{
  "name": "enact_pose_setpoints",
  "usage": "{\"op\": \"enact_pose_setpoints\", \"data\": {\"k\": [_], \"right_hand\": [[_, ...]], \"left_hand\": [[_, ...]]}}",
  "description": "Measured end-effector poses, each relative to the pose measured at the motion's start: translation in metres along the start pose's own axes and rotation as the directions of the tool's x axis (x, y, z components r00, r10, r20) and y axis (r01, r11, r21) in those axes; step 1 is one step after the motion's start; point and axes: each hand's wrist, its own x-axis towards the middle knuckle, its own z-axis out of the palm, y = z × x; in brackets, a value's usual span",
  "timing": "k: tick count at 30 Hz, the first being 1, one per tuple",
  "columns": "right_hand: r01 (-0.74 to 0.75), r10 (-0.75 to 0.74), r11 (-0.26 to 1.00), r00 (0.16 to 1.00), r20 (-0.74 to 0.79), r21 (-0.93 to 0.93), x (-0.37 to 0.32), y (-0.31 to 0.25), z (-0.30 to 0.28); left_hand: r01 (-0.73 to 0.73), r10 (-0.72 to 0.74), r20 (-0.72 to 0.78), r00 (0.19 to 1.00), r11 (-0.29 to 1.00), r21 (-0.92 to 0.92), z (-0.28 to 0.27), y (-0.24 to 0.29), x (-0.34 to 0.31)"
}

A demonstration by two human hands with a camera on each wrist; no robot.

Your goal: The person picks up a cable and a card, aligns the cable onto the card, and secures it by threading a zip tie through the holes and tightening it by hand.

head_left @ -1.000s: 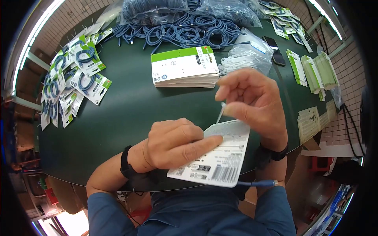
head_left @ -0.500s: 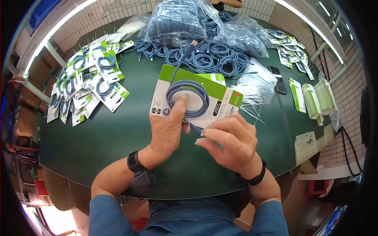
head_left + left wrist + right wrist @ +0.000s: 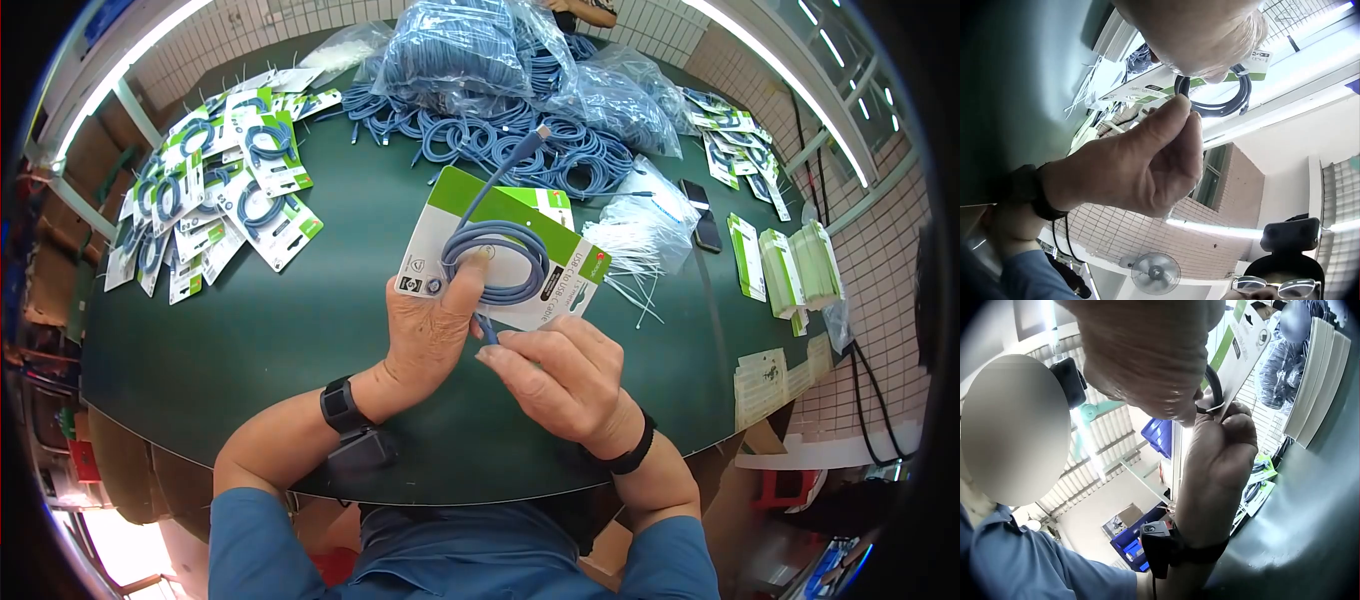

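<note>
A green and white card (image 3: 575, 246) is held over the table in the head view, printed side up, with a coiled blue cable (image 3: 540, 262) lying on it. The left hand (image 3: 428, 325) grips the card's near left edge, its thumb pressed inside the coil. One cable end (image 3: 520, 152) sticks up past the card's far edge. Below the card, the right hand (image 3: 570, 375) pinches the other cable end (image 3: 487, 328) between thumb and fingers. In the right wrist view a thin white tie (image 3: 1215, 409) loops round the cable by the card.
Carded cables (image 3: 265, 215) are heaped at left, others (image 3: 740, 140) at back right. Loose cables (image 3: 450, 135) and bagged ones (image 3: 455, 50) lie at the back. White ties (image 3: 640, 235), a phone (image 3: 705, 230) and card stacks (image 3: 785, 265) stand right. Someone's arm (image 3: 590, 12) shows far back.
The card has turned from its printed back to its front, showing the coil. The left hand now holds it by the edge, and the right hand has gone from the tie to the lower cable end.
</note>
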Motion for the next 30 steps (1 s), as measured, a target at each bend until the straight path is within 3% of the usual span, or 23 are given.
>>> {"op": "enact_pose_setpoints", "data": {"k": [5, 8, 16, 25, 28, 30], "right_hand": [[-0.025, 0.025, 0.999, 1.000, -0.001, 0.023, -0.001, 0.007, -0.002], [-0.187, 0.190, 0.978, 0.982, -0.024, 0.089, -0.005, 0.021, 0.001], [-0.240, 0.239, 0.971, 0.970, -0.034, -0.016, -0.009, 0.016, 0.005], [-0.182, 0.186, 0.975, 0.982, 0.021, -0.123, 0.000, 0.003, 0.007], [-0.134, 0.143, 0.980, 0.989, 0.049, -0.145, -0.004, 0.004, 0.007], [-0.135, 0.143, 0.979, 0.989, 0.043, -0.153, -0.005, 0.004, 0.009]], "left_hand": [[0.088, -0.089, 0.008, 0.996, 0.994, 0.067, 0.000, 0.004, -0.002], [0.133, -0.132, 0.012, 0.991, 0.990, -0.057, 0.002, 0.008, 0.000], [0.202, -0.202, 0.000, 0.979, 0.979, -0.032, 0.005, 0.010, -0.001], [0.157, -0.157, -0.032, 0.987, 0.987, -0.024, 0.007, 0.003, -0.002], [0.077, -0.077, -0.015, 0.997, 0.997, -0.015, 0.007, -0.004, -0.004], [0.107, -0.107, -0.006, 0.994, 0.994, -0.010, 0.005, -0.002, -0.007]]}}
